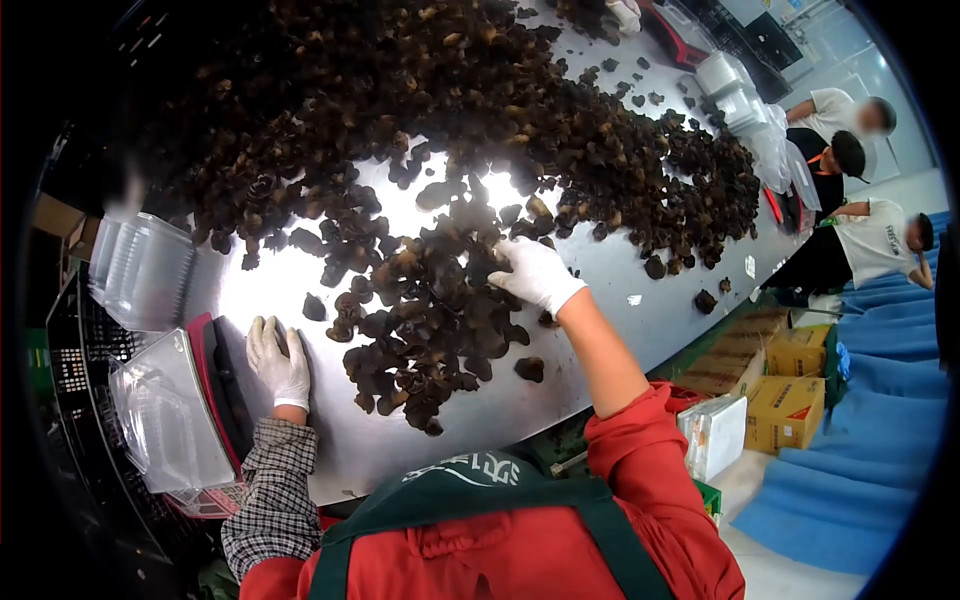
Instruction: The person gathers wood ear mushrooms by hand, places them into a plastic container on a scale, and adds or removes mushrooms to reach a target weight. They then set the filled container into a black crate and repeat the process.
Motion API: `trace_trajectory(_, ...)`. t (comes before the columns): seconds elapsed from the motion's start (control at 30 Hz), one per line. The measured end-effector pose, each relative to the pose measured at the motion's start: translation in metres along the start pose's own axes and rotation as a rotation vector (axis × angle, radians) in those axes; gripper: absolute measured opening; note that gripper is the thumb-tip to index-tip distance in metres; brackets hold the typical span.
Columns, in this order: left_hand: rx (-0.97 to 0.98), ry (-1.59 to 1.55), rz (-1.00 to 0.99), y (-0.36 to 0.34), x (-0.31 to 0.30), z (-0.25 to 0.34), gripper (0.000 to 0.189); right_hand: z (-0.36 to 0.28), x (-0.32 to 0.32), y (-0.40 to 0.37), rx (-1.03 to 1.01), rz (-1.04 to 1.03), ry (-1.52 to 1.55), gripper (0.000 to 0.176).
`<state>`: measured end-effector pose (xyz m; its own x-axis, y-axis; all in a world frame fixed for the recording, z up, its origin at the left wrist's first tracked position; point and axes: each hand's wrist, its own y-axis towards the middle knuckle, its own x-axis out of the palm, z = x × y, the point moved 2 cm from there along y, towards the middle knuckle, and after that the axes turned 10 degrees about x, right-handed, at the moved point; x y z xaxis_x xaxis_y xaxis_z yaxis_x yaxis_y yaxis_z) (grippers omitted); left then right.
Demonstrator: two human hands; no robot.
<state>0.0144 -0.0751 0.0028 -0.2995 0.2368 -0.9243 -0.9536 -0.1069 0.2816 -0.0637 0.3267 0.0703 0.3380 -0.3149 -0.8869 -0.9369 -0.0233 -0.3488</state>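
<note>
Dark brown wood ear mushrooms (pixel 440 300) lie in a loose heap on the metal table in front of me. My right hand (pixel 540 274), in a white glove, is at the right edge of this heap, with thumb and fingers bent around a wood ear mushroom there; its fingertips are partly hidden among the pieces. My left hand (pixel 278 365), also gloved, rests flat on the metal table (pixel 330 440), left of the heap. Its fingers are stretched out and nothing is in it. Just beside it stands a red-edged scale (pixel 215 400) with a clear plastic container on it.
A much larger mass of wood ears (pixel 400 80) spreads over the far side. Stacked clear containers (pixel 145 270) stand at left, more (pixel 730 85) at far right. Several people (pixel 870 240) are at right, and a gloved hand (pixel 626 14) shows at top. Cardboard boxes (pixel 785 410) stand on the floor.
</note>
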Motion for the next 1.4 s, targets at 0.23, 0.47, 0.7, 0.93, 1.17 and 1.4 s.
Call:
trace_trajectory(0.23, -0.012, 0.001, 0.001, -0.002, 0.004, -0.003, 0.042, 0.056, -0.008, -0.002, 0.135, -0.034, 0.695, 0.017)
trace_trajectory(0.47, -0.017, 0.008, -0.012, 0.000, 0.003, -0.003, 0.043, 0.013, 0.002, 0.010, 0.092, 0.011, 0.869, 0.024)
trace_trajectory(0.7, -0.022, -0.006, -0.007, 0.000, 0.000, -0.001, 0.042, 0.013, 0.014, 0.010, 0.160, 0.158, 0.872, 0.019)
trace_trajectory(0.93, -0.021, 0.004, -0.025, 0.000, 0.002, -0.002, 0.043, 0.065, -0.028, -0.055, 0.180, -0.104, 1.787, 0.014)
trace_trajectory(1.17, 0.009, -0.023, 0.007, 0.000, 0.005, -0.007, 0.043, 0.090, -0.047, -0.132, 0.269, 0.057, 1.547, 0.012)
trace_trajectory(1.4, 0.005, 0.025, 0.003, 0.000, 0.007, -0.006, 0.044, 0.234, -0.023, -0.260, 0.696, 0.220, 0.411, 0.028)
